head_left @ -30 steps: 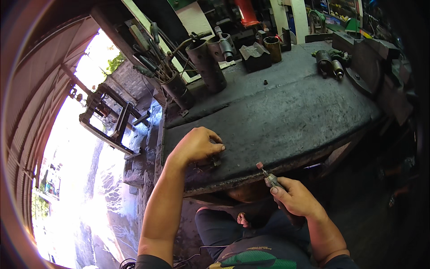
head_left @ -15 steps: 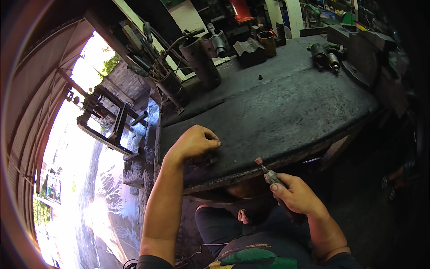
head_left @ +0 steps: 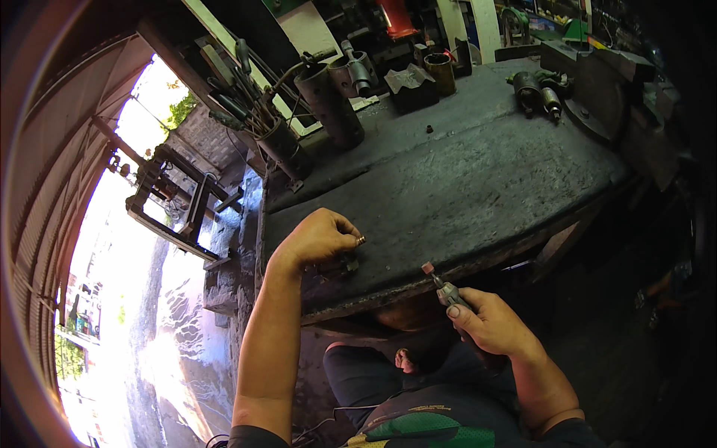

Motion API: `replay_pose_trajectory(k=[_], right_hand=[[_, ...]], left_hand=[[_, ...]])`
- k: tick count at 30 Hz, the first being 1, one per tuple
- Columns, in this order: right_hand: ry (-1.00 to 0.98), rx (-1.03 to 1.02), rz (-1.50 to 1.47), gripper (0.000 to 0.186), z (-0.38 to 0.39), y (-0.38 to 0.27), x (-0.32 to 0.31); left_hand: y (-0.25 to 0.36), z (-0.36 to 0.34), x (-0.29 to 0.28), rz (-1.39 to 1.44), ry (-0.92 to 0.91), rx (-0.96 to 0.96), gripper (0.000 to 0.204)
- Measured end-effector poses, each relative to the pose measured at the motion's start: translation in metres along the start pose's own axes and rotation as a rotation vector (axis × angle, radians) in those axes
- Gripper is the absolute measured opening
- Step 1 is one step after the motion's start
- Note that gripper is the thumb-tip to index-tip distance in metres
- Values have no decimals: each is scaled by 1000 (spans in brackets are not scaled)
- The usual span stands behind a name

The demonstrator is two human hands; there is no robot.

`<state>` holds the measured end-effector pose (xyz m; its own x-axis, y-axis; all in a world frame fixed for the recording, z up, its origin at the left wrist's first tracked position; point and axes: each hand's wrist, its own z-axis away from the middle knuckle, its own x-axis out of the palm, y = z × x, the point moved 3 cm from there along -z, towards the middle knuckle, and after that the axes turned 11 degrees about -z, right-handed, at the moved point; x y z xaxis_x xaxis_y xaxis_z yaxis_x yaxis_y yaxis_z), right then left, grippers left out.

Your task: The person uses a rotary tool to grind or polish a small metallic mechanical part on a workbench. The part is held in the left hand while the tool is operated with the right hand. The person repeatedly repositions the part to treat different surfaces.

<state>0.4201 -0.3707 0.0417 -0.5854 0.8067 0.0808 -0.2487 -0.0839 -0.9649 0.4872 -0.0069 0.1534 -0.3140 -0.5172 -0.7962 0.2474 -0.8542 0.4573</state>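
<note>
Head view: left hand (head_left: 317, 239) fingers pinched a small brass piece (head_left: 361, 240) above the desk (head_left: 463, 187); right hand (head_left: 489, 325) fingers gripped a rotary grinder (head_left: 446, 290).

My left hand (head_left: 317, 237) is curled into a loose fist, knuckles up, fingertips pinched together, the forearm running straight up from the lower edge. My right hand (head_left: 489, 322) sits lower and nearer my body, its grip closed, thumb on top, wrist bent inward.
</note>
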Motion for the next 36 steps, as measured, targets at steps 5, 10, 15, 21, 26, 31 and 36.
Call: replay_pose_trajectory(k=[5, 10, 15, 21, 26, 31, 36], right_hand=[[2, 12, 19, 55, 0, -2, -1], [-6, -16, 12, 55, -1, -3, 0], [-11, -10, 1, 55, -1, -3, 0], [-6, -2, 15, 56, 0, -1, 0], [-3, 14, 5, 54, 1, 1, 0], [11, -24, -60, 48, 5, -4, -5], [-16, -109, -108, 47, 2, -20, -3]], left_hand=[[-3, -3, 1, 11, 14, 18, 26], [-5, -4, 2, 10, 56, 22, 26], [-7, -5, 2, 42, 33, 7, 25], [-11, -9, 4, 9, 51, 61, 26], [-17, -10, 0, -38, 47, 74, 43], [-30, 30, -15, -242, 153, 183, 108], [-25, 47, -1, -393, 149, 309, 106]])
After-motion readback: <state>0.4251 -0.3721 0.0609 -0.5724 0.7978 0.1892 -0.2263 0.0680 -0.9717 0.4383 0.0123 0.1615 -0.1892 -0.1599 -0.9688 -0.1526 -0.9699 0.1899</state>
